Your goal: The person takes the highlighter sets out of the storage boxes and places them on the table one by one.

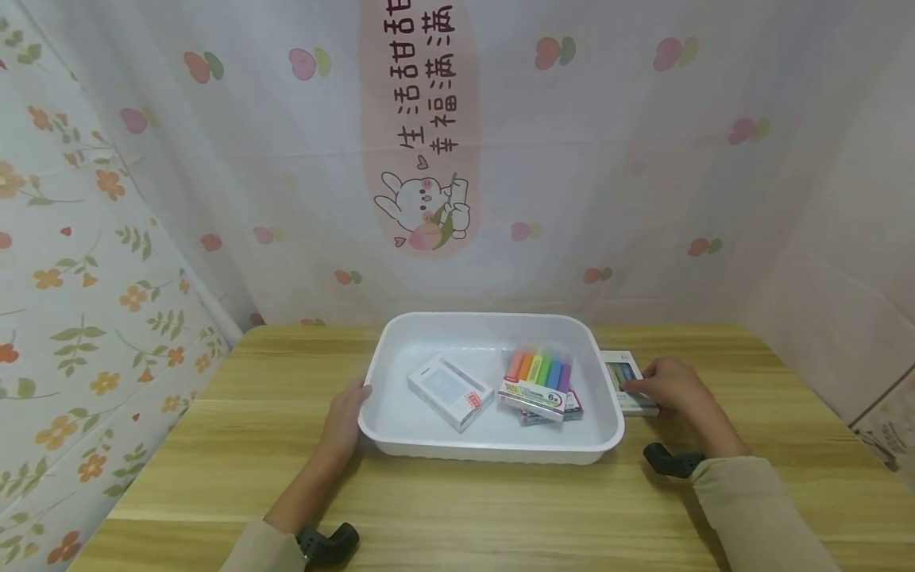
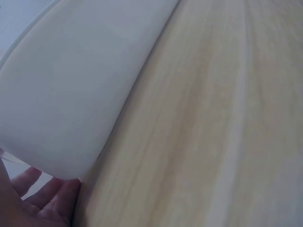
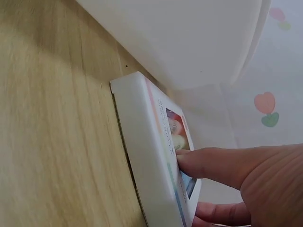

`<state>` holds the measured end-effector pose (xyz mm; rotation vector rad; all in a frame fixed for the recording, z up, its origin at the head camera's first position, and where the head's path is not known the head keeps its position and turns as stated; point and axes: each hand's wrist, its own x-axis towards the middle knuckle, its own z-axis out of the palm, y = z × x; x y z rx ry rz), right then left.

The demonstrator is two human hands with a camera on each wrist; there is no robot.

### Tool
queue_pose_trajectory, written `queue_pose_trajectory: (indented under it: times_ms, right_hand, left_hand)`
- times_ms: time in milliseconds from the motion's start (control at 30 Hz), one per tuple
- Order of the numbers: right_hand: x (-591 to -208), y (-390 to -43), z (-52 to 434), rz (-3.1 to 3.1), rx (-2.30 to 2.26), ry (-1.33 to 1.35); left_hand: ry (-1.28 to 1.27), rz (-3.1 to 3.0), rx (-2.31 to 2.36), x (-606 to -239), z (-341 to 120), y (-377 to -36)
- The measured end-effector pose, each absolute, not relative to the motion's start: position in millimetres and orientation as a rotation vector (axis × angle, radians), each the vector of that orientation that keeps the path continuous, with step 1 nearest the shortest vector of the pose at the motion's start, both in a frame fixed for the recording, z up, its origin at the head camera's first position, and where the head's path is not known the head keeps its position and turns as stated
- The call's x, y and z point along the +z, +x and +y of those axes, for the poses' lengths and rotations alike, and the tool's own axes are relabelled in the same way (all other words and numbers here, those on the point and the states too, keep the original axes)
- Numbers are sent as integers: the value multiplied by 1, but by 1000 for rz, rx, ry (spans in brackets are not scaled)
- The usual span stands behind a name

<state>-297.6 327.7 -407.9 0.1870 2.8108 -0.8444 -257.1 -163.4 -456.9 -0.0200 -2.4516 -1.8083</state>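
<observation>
A white plastic basin stands on the wooden table. At its left side my left hand grips the rim, thumb over the edge; in the left wrist view its fingers are at the basin's outer wall. Just right of the basin lies a flat white box with a window showing coloured contents. My right hand holds this box by its right side, the thumb on its windowed face. Inside the basin are a white box with a pale window and a pack of rainbow-coloured highlighters.
Under the highlighters lies another small pack, partly covered. The wooden table reaches back to a hanging printed cloth. A flowered cloth hangs along the left side. Each wrist carries a dark camera mount.
</observation>
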Motion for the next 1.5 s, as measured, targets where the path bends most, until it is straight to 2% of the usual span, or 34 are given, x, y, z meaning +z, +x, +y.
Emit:
queue_pose_trajectory:
  times_ms: [467,933,1167,1500]
  right_hand:
    - [-399,-295,326,2802,-806,162]
    - [-369,-276,317,2946,-629,-41]
    - [-346,-260,282,2991,-724,-229]
    - [-320,-253,234,2959,-871,-349]
  left_hand:
    - [-26,-2430,-1810,-454,-163,-258]
    - [-18,-2426,-1799,-458,-162,-260]
    - [-16,-2410,-1846,-461,-158,-256]
    - [-18,-2409,-1783,-460,-164,-258]
